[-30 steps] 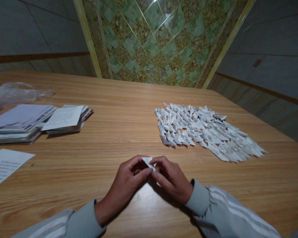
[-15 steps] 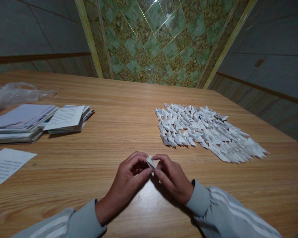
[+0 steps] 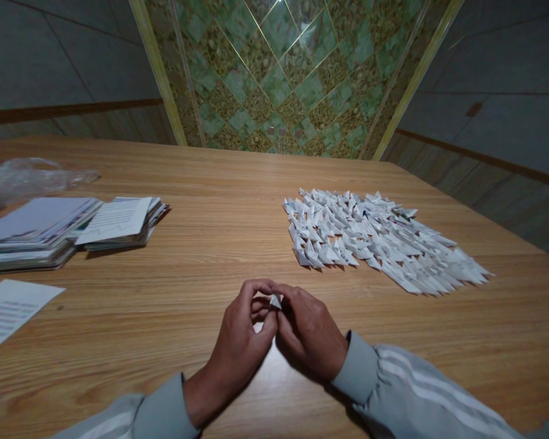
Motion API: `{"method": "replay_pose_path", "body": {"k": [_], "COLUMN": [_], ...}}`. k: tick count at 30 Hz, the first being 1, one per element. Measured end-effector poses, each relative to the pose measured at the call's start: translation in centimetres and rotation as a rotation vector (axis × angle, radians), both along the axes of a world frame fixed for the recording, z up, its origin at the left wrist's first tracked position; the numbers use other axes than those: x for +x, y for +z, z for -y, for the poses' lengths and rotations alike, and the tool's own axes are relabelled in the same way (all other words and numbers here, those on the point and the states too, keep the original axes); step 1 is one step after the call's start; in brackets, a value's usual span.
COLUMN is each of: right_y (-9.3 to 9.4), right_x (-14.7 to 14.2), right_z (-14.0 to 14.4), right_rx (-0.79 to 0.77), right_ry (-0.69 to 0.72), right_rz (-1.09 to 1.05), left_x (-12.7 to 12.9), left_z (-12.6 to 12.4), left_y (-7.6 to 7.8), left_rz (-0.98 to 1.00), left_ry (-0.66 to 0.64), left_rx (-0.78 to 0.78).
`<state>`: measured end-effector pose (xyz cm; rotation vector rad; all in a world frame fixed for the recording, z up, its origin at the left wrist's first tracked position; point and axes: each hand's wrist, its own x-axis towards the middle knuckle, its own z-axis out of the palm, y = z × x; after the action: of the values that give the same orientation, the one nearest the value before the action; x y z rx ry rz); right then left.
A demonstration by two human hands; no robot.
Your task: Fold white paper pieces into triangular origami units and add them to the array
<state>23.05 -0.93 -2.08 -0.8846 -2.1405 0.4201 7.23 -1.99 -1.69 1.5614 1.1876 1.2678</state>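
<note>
Left hand [image 3: 240, 341] pinches tiny white folded paper [image 3: 275, 301].

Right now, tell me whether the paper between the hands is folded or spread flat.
Folded. The small paper piece shows only as a tiny white point, pinched between the left hand and right hand, above the table.

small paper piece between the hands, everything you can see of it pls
The small paper piece is white, looks like thin folded paper, and shows only as a pointed tip; the rest is hidden. It is pinched between the fingers of the left hand and the right hand, held just above the wooden table, near its front edge. Further folds or print cannot be made out.
</note>
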Motion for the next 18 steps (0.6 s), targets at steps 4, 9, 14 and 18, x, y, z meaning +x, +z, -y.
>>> {"method": "replay_pose_path", "body": {"k": [4,9,14,18], "right_y": [0.0,0.1,0.6,1.1], "right_x": [-0.1,0.1,0.4,0.5], "right_z": [0.1,-0.1,-0.1,-0.1], "right_rx": [-0.024,-0.034,-0.071,-0.185], "right_ry": [-0.039,-0.042,-0.053,-0.012], "right_rz": [-0.035,-0.072,-0.136,-0.219], "left_x": [0.1,0.0,-0.4,-0.8], "left_z": [0.1,0.1,-0.1,-0.2], "left_y": [0.1,0.1,-0.4,-0.5], "left_rz": [0.02,0.099,0.146,0.084], "left_ry": [0.035,0.013,0.024,0.022], "left_rx": [0.0,-0.022,-0.013,0.051]}}
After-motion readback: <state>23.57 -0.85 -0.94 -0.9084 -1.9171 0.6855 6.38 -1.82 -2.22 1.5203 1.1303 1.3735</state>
